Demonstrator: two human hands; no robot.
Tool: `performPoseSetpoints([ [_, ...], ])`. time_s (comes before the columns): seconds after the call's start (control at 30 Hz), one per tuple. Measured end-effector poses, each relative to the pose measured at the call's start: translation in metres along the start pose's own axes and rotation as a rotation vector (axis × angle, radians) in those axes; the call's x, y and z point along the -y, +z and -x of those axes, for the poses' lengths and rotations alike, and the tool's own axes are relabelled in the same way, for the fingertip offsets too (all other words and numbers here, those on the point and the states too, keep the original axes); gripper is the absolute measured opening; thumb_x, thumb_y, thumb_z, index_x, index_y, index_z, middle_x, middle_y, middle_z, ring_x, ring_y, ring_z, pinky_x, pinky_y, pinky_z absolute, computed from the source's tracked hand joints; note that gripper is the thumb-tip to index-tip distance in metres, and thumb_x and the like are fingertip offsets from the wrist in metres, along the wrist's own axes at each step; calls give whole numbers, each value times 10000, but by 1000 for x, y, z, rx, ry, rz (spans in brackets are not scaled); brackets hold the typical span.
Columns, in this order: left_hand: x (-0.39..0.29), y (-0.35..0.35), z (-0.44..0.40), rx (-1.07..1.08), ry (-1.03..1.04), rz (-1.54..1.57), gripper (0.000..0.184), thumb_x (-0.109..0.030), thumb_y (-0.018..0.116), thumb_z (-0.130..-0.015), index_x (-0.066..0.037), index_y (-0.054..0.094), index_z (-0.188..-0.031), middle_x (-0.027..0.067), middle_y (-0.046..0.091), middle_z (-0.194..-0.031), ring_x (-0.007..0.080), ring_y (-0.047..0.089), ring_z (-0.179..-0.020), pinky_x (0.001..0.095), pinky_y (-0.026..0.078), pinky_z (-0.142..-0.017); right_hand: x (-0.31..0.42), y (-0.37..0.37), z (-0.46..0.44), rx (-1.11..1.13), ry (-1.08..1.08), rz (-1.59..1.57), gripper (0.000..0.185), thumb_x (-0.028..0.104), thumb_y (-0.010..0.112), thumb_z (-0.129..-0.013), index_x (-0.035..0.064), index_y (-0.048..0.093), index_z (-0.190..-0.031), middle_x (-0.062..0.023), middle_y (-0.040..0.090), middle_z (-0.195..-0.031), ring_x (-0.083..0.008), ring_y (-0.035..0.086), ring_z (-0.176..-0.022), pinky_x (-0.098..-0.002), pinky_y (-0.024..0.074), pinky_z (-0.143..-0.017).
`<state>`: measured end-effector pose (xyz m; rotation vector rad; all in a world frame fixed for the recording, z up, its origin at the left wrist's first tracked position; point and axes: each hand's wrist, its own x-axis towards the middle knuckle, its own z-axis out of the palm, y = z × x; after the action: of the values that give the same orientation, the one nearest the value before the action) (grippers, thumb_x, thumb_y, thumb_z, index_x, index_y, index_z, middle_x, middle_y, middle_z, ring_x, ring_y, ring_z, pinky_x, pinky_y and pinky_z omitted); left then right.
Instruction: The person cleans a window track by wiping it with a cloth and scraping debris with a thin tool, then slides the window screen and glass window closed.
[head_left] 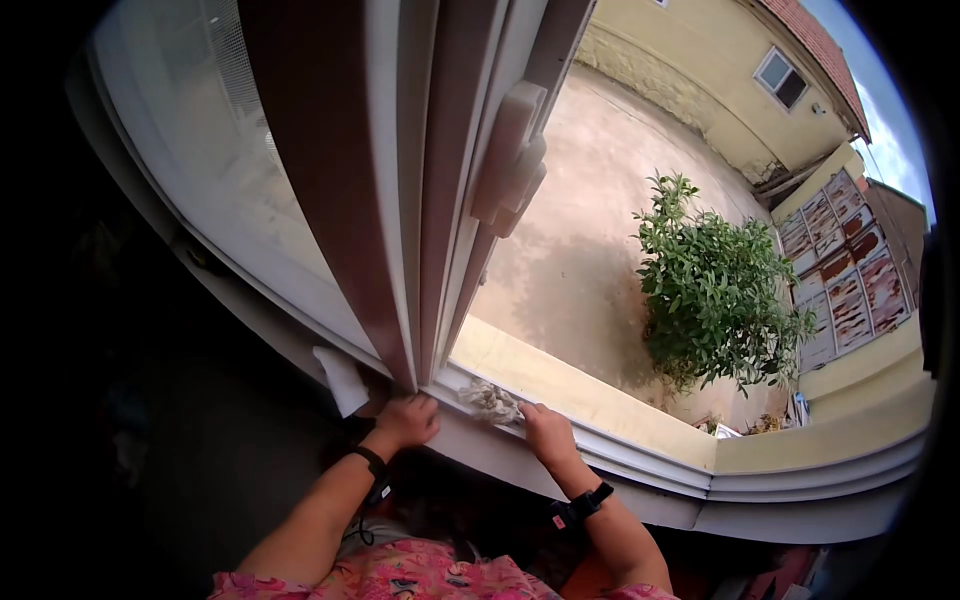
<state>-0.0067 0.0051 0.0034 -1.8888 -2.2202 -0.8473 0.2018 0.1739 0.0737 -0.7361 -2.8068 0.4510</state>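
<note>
My right hand is closed on one end of a crumpled, dirty white and grey cloth. The cloth lies in the white window track, to the left of my fingers. Against the sill, just below the foot of the window frame, my left hand rests with its fingers curled in. I see nothing in it, though its palm is hidden. A white folded piece, paper or cloth, lies on the sill just left of that hand.
A sliding window sash with a white latch stands upright ahead of my hands. Frosted glass is on the left. Outside are a paved yard, a leafy bush, a rusty gate and a yellow building.
</note>
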Motion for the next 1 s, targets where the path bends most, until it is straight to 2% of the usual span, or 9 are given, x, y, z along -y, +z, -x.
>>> performPoseSetpoints([
  [0.23, 2, -2, -2, 19, 31, 4, 168, -219, 599, -677, -107, 475, -678, 79, 504, -638, 251, 548, -561, 367, 457, -479, 38, 29, -57, 136, -15, 50, 232, 31, 505, -739, 85, 584, -950, -133, 570, -729, -329, 595, -674, -417, 481, -583],
  [0.3, 0, -2, -3, 34, 34, 25, 167, -218, 600, -677, -106, 476, -681, 78, 505, -640, 251, 549, -561, 365, 457, -479, 19, 22, -43, 90, -90, -14, 234, 32, 504, -740, 93, 590, -948, -132, 572, -735, -327, 594, -670, -419, 478, -575],
  [0.43, 1, -3, -4, -21, 57, 38, 168, -217, 600, -677, -109, 471, -678, 76, 505, -641, 249, 546, -561, 362, 457, -479, -9, -11, 3, 50, -14, 47, 217, 46, 505, -765, 104, 612, -944, -116, 575, -701, -315, 594, -646, -410, 480, -562],
  [0.53, -1, -5, -4, -22, 57, 37, 169, -216, 599, -677, -110, 468, -674, 76, 504, -639, 248, 545, -560, 362, 456, -478, -11, -19, 16, 1, -43, 19, 238, 62, 506, -752, 94, 591, -972, -116, 567, -715, -312, 591, -653, -412, 480, -575],
  [0.77, -1, -6, -4, 9, 58, 30, 169, -222, 600, -681, -110, 474, -681, 74, 507, -645, 249, 552, -573, 365, 460, -482, 23, 20, -29, -5, 6, -33, 195, 104, 537, -774, 117, 634, -942, -126, 591, -713, -322, 595, -667, -400, 478, -589],
  [0.87, -2, -5, -5, -16, 56, 47, 168, -227, 603, -683, -110, 482, -689, 76, 510, -649, 250, 557, -577, 366, 463, -485, 29, 28, -57, 108, 22, -59, 176, 121, 534, -776, 103, 637, -918, -145, 597, -735, -342, 594, -689, -410, 477, -621],
  [0.93, -1, -5, -3, 5, 35, 39, 168, -228, 603, -683, -110, 484, -691, 76, 511, -650, 251, 557, -577, 365, 464, -485, 25, 31, -67, 235, -58, -135, 165, 124, 529, -784, 90, 637, -903, -166, 610, -773, -357, 594, -722, -415, 476, -644],
  [1.0, -3, -4, -5, 19, 13, 34, 167, -229, 603, -683, -110, 485, -692, 77, 511, -651, 251, 558, -578, 365, 465, -486, 16, 18, -57, 271, -101, -172, 158, 120, 528, -787, 85, 638, -894, -169, 616, -787, -359, 595, -737, -413, 479, -647],
])
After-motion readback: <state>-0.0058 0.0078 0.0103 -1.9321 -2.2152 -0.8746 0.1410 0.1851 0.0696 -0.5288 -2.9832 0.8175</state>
